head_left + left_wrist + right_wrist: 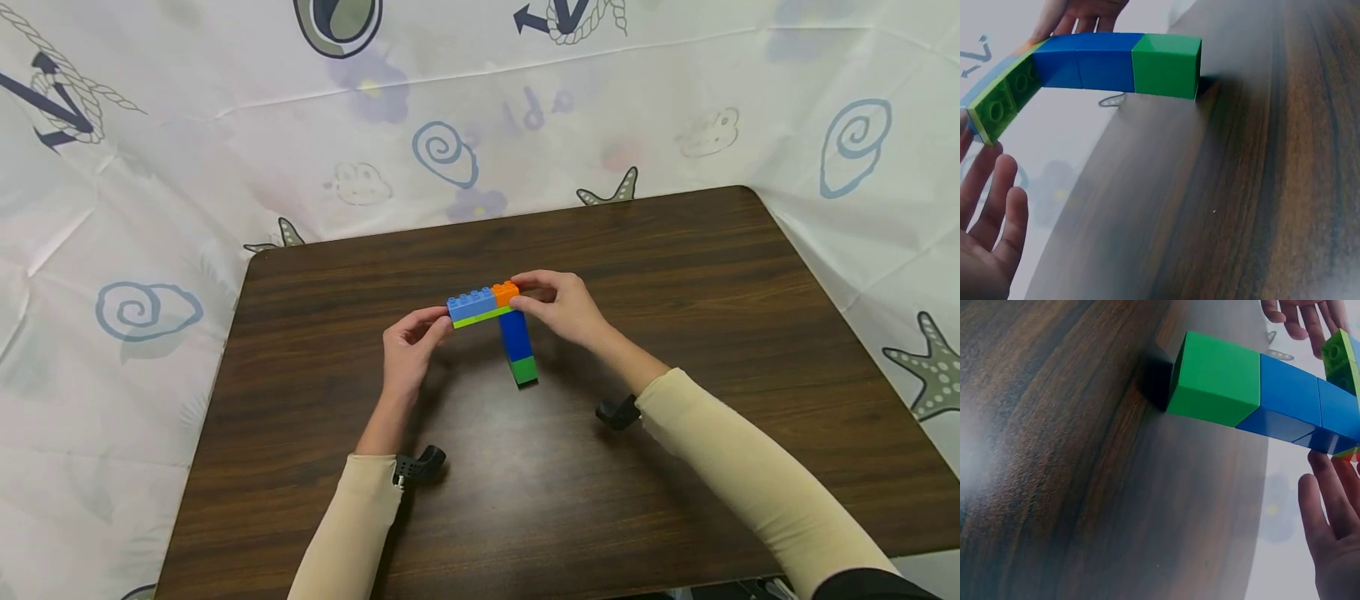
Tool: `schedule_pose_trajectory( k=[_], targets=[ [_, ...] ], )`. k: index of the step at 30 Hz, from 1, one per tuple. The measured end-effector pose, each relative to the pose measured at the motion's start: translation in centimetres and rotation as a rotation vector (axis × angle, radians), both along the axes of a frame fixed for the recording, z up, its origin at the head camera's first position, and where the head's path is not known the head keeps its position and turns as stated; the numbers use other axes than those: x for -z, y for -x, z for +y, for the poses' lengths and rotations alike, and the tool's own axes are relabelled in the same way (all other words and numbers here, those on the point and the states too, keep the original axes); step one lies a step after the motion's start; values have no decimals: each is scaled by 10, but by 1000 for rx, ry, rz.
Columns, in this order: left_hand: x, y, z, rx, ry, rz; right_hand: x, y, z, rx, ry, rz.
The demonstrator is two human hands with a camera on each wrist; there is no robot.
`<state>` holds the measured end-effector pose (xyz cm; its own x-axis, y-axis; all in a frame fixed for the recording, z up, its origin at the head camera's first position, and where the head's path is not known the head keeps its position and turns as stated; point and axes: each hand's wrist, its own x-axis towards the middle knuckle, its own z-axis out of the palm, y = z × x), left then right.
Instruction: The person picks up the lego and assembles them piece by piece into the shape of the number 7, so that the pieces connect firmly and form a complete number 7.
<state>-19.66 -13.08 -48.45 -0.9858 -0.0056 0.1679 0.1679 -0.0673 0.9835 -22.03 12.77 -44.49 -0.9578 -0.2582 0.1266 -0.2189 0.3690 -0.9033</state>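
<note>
A toy building-brick structure [515,337] stands in front of me. Its column has a green brick [1166,65] at the foot and dark blue bricks [1291,394] above. Across the top runs a lime green layer [480,317], overhanging to the left. On that layer sit a light blue brick [472,307] and, at the right, an orange brick [506,292]. My left hand [408,350] pinches the left, overhanging end. With thumb and fingers my right hand [561,307] grips the orange end above the column. A dark shadow lies by the foot; whether it fully touches the table I cannot tell.
The dark wood-grain table [315,375] reaches beyond both arms. Behind it and along the sides hangs a white patterned sheet [247,150]. Black wrist devices stick out near the left cuff [422,463] and the right cuff [618,412].
</note>
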Motion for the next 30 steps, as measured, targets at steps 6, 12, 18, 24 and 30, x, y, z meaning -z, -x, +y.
schedule_pose_trajectory(
  k=[6, 12, 18, 24, 30],
  targets=[
    [1, 3, 6, -12, 84, -79, 6, 2, 3, 66, 3, -42],
    [5, 6, 12, -21, 174, -152, 13, 1, 5, 117, -54, -94],
    [8, 8, 16, 33, 259, -249, 23, 1, 7, 141, -86, -175],
    [13, 9, 18, 90, 290, -273, 32, 1, 7, 160, -93, -252],
    [15, 9, 20, 111, 320, -289, 36, 2, 7, 160, -130, -272]
  ],
)
